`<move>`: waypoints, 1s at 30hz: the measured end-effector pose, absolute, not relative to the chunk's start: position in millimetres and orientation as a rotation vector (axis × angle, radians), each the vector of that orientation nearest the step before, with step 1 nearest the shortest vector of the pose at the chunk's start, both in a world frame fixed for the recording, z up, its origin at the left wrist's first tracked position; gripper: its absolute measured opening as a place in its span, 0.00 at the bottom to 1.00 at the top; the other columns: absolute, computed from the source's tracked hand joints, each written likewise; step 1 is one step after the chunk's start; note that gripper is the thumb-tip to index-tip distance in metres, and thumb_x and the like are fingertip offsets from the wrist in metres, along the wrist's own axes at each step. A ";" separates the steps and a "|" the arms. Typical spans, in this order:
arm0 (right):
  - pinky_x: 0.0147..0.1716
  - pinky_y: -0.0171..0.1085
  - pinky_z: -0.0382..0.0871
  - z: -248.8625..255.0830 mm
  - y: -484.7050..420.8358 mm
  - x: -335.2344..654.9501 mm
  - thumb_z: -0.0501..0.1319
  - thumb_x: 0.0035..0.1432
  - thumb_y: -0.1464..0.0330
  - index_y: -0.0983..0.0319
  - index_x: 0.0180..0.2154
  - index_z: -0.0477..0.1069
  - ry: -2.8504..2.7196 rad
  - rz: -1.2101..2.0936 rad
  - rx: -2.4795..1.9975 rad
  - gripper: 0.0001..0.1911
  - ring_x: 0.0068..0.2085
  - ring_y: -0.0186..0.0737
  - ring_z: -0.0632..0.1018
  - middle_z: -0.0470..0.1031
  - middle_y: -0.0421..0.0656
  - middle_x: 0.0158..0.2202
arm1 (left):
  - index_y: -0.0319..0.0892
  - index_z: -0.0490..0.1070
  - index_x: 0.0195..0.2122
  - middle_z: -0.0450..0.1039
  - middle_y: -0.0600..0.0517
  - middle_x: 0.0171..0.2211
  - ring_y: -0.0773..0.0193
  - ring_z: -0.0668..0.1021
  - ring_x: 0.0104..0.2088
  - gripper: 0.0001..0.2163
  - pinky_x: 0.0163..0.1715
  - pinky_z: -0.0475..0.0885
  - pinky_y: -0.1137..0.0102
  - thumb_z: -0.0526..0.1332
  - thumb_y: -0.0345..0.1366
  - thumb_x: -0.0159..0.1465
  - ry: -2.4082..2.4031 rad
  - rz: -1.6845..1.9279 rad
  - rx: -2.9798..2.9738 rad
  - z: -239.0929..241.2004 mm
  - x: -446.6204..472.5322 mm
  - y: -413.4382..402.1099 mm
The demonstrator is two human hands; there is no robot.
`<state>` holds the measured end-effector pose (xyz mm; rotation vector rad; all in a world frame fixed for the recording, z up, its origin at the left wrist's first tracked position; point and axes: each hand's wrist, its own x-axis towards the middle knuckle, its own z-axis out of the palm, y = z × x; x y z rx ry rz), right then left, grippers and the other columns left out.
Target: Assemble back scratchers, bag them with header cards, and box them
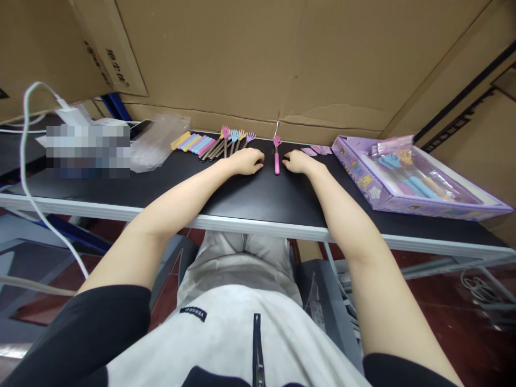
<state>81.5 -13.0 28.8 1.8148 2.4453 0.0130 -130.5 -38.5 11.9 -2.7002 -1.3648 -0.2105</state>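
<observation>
A pink back scratcher point(277, 161) with a claw-shaped head lies on the black table between my two hands, its handle toward me. My left hand point(247, 161) rests on the table left of it, fingers curled in, with nothing visible in them. On the other side my right hand point(297, 162) lies close to the pink handle without touching it, its fingers bent inward too. Just beyond my left hand is a group of claw-headed metal rods point(234, 141) in pink, blue, yellow and purple. Coloured handle tubes point(193, 144) lie in a row beside them.
Clear plastic bags point(159, 142) lie at the left, near a white cable point(24, 134) and a blurred patch. Small pink cards point(318, 150) sit right of my right hand. A purple box point(382, 200) holds packaged back scratchers point(419, 180). Cardboard point(258, 59) stands behind the table.
</observation>
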 end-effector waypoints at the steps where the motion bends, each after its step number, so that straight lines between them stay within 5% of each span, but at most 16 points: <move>1: 0.73 0.41 0.64 28.7 -12.8 81.4 0.53 0.79 0.68 0.74 0.71 0.70 2.445 0.017 1.810 0.27 0.73 0.53 0.72 0.69 0.59 0.72 | 0.38 0.82 0.58 0.83 0.42 0.58 0.51 0.83 0.59 0.19 0.60 0.77 0.63 0.56 0.33 0.73 -1.363 -0.203 -2.707 12.4 -131.7 -37.6; 7: 0.73 0.42 0.64 27.9 -12.5 81.8 0.52 0.78 0.69 0.76 0.71 0.69 2.451 0.027 1.780 0.27 0.73 0.55 0.71 0.68 0.61 0.72 | 0.39 0.84 0.56 0.85 0.43 0.55 0.53 0.84 0.56 0.20 0.60 0.75 0.66 0.54 0.34 0.73 -1.439 -0.227 -2.714 24.3 -147.2 -32.9; 14: 0.72 0.42 0.63 26.5 -11.2 82.3 0.53 0.78 0.69 0.76 0.70 0.69 2.464 -0.008 1.800 0.27 0.73 0.55 0.72 0.69 0.62 0.72 | 0.29 0.78 0.60 0.79 0.29 0.60 0.37 0.76 0.67 0.24 0.67 0.65 0.47 0.55 0.38 0.71 -2.183 -0.634 -1.962 50.4 -204.9 -28.8; 18: 0.72 0.42 0.63 27.3 -12.1 82.0 0.52 0.78 0.69 0.77 0.71 0.69 2.458 -0.024 1.803 0.28 0.73 0.56 0.71 0.68 0.62 0.72 | 0.34 0.75 0.63 0.78 0.37 0.64 0.37 0.66 0.72 0.28 0.72 0.51 0.39 0.61 0.50 0.70 -2.479 -0.865 -1.637 50.6 -253.4 -25.2; 25: 0.73 0.41 0.61 28.0 -14.3 80.6 0.51 0.79 0.69 0.77 0.70 0.69 2.452 -0.006 1.791 0.27 0.74 0.54 0.70 0.68 0.62 0.72 | 0.20 0.49 0.75 0.53 0.22 0.77 0.34 0.57 0.78 0.40 0.69 0.50 0.36 0.66 0.38 0.72 -2.890 -0.442 -1.407 34.9 -281.6 -33.5; 30: 0.72 0.44 0.63 26.7 -13.5 81.5 0.51 0.78 0.70 0.78 0.70 0.69 2.458 -0.002 1.781 0.28 0.73 0.57 0.71 0.68 0.63 0.72 | 0.26 0.62 0.71 0.62 0.28 0.75 0.36 0.66 0.75 0.35 0.69 0.51 0.34 0.71 0.36 0.68 -2.958 -0.453 -1.397 30.0 -283.5 -33.1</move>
